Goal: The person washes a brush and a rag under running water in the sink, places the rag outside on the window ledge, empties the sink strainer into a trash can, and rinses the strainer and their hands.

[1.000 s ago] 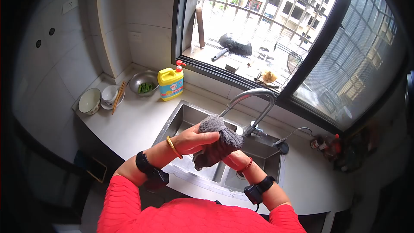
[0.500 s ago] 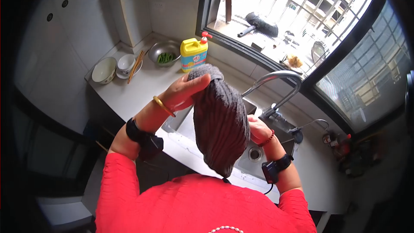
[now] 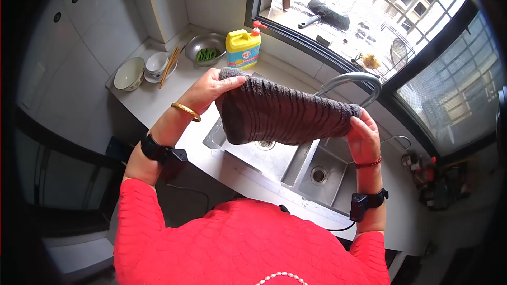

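A dark grey-brown ribbed towel (image 3: 285, 113) is stretched between my two hands, over the sink. My left hand (image 3: 208, 89), with a gold bangle at the wrist, pinches its upper left corner, thumb on the near side. Its upper right corner is gripped by my right hand (image 3: 364, 134), which has a red bead bracelet. The cloth hangs in vertical folds and hides part of the double-bowl steel sink (image 3: 280, 166) and the base of the curved faucet (image 3: 354, 76).
On the counter (image 3: 142, 111) at left stand a large bowl (image 3: 129, 74), a small bowl (image 3: 157, 63) on a plate, chopsticks (image 3: 169, 67) and a metal basin (image 3: 198, 42) holding green vegetables. A yellow pump bottle (image 3: 243, 48) is near the window. Bottles (image 3: 428, 174) cluster at right.
The towel has gone from hanging down and bunched to spread out sideways. My right hand has moved right and up and now visibly holds its other corner.
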A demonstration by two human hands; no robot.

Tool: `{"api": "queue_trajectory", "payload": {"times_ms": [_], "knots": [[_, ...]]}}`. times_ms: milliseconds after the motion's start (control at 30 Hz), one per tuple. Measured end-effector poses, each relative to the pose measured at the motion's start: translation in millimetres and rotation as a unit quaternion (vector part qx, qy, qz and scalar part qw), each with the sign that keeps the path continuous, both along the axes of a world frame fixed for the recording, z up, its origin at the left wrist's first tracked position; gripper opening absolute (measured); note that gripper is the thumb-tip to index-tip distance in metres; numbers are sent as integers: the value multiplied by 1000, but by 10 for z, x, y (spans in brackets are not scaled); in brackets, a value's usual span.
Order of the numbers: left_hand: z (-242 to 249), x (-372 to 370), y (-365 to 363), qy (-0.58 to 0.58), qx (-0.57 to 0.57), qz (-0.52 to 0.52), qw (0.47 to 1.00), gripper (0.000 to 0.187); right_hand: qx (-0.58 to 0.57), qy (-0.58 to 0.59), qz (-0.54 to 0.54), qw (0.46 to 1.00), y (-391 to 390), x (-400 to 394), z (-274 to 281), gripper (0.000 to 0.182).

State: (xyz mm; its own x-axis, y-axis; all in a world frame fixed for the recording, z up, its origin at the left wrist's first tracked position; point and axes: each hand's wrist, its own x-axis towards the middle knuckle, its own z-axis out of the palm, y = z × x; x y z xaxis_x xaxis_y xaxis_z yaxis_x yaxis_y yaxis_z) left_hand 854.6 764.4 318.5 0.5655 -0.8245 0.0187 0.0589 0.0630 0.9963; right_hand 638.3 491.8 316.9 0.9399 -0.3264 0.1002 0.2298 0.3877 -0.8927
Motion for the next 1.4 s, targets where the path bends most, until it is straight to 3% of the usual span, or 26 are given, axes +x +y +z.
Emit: {"api": "queue_trajectory", "payload": {"times_ms": [133,233,267,300,367,433,567,633,667,700,733,767,800,833,900,933,967,1033,1100,1133,1167,1233,1400], "knots": [[-76,155,61,-181,122,70,973,30,-110,-34,-83,990,-42,-93,282,13],[-97,188,27,-179,31,109,977,33,-191,-67,-150,968,-95,-94,362,11],[-217,289,-2,-307,71,150,937,31,-209,-68,-166,961,-84,-49,367,10],[-135,202,-37,-360,119,177,908,27,-226,-67,-181,955,-76,-26,366,10],[-121,177,-74,-503,161,207,823,24,-203,-62,-114,971,-132,-76,388,12],[-32,202,-67,-513,118,251,812,22,-166,-77,-59,981,-151,-192,484,14],[-217,369,-174,-410,-2,222,885,22,-39,3,-38,999,-152,-37,380,12],[-74,280,-144,-285,-85,192,935,25,-68,2,-62,996,-94,-52,499,14],[72,200,-66,-124,-114,110,979,29,-77,2,-74,994,8,-78,634,15],[73,239,-38,-41,-153,72,985,32,-87,2,-87,992,81,-90,694,17],[87,194,-51,-5,-156,66,986,33,-154,0,-46,987,79,-52,685,34],[121,162,-108,26,-165,55,984,34,-289,44,37,956,78,-1,725,55],[106,177,-141,-23,-151,64,986,34,-527,124,77,838,53,76,693,72],[82,200,-150,-73,-137,73,985,34,-607,120,150,771,101,138,534,75],[164,127,-200,-95,-97,75,988,24,-616,210,256,715,280,208,336,62],[171,127,-210,-83,-104,73,988,23,-561,265,344,705,325,293,323,49],[178,174,-190,-72,-111,72,989,22,-509,252,379,731,410,340,378,39],[155,351,-146,-19,-137,102,985,21,-402,180,398,805,538,449,533,31],[-20,584,-89,21,-118,153,981,20,-327,-20,348,878,575,719,349,26],[-112,619,-97,11,-98,171,980,18,-234,-4,349,907,661,841,361,29],[-231,629,-90,2,-79,191,978,18,-81,114,388,911,745,922,454,35],[-705,816,-59,-5,-57,169,984,17,36,139,380,914,874,1162,426,34],[-1174,888,298,138,-31,216,966,24,101,79,313,941,868,1826,556,24]]}}
